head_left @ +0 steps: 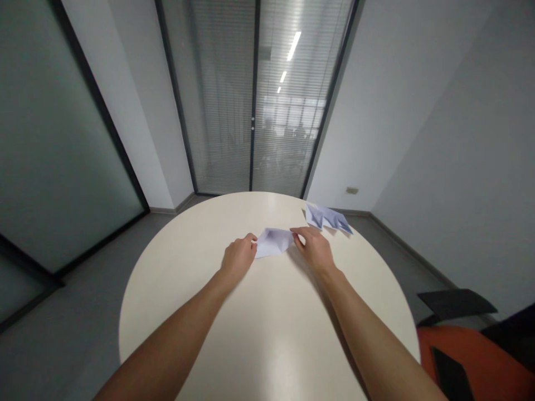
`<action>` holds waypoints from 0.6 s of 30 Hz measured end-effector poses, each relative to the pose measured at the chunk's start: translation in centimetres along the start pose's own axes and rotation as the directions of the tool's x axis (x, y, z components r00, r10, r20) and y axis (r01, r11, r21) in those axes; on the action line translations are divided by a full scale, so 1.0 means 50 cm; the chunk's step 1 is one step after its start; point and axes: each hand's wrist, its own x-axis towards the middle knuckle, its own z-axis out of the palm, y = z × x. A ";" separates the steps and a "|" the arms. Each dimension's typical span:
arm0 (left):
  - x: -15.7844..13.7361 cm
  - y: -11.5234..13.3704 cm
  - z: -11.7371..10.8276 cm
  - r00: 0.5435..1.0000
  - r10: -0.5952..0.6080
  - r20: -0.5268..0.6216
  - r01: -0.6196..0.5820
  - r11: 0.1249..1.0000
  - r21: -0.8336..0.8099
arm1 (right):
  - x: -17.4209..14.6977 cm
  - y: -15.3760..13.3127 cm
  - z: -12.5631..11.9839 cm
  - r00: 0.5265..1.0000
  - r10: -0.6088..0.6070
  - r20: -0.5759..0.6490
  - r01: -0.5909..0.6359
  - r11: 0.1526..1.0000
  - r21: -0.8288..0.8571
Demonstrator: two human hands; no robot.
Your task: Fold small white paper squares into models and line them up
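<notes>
A small sheet of pale paper (273, 243) with creases is stretched between my hands near the middle of the white table. My left hand (239, 256) pinches its left edge between thumb and fingers. At the paper's upper right corner, my right hand (316, 250) grips it with thumb and forefinger, the wrist raised off the tabletop. Further to the right, near the table's far edge, lie several folded paper pieces (328, 217) in the same pale colour, with pointed, bent shapes; my right hand is close to them but apart.
The round white table (188, 312) fills the middle of the view. An orange chair (472, 362) with black armrests stands at the lower right. Beyond the table are glass panels with blinds (225, 111) and a white wall with an outlet (351, 190).
</notes>
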 end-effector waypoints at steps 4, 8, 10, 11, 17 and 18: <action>0.003 0.004 0.008 0.999 -0.039 0.035 0.044 0.990 -0.136 | 0.000 -0.010 -0.001 0.995 -0.093 -0.029 0.095 0.994 0.057; 0.005 0.005 0.015 0.996 -0.054 0.073 0.069 0.971 -0.228 | -0.001 -0.024 -0.007 0.990 -0.141 -0.010 0.142 0.987 0.081; 0.005 0.005 0.015 0.996 -0.049 0.072 0.065 0.967 -0.247 | -0.001 -0.029 -0.011 0.985 -0.173 0.017 0.171 0.980 0.099; 0.004 0.005 0.015 0.996 -0.047 0.071 0.063 0.968 -0.242 | -0.001 -0.032 -0.012 0.980 -0.193 0.039 0.187 0.976 0.112; 0.003 -0.001 0.012 0.993 -0.059 0.107 0.074 0.986 -0.150 | -0.004 -0.043 -0.009 0.924 -0.324 0.204 0.285 0.938 0.199; 0.004 -0.002 0.012 0.993 -0.070 0.098 0.083 0.987 -0.140 | -0.005 -0.045 -0.007 0.911 -0.350 0.217 0.307 0.928 0.211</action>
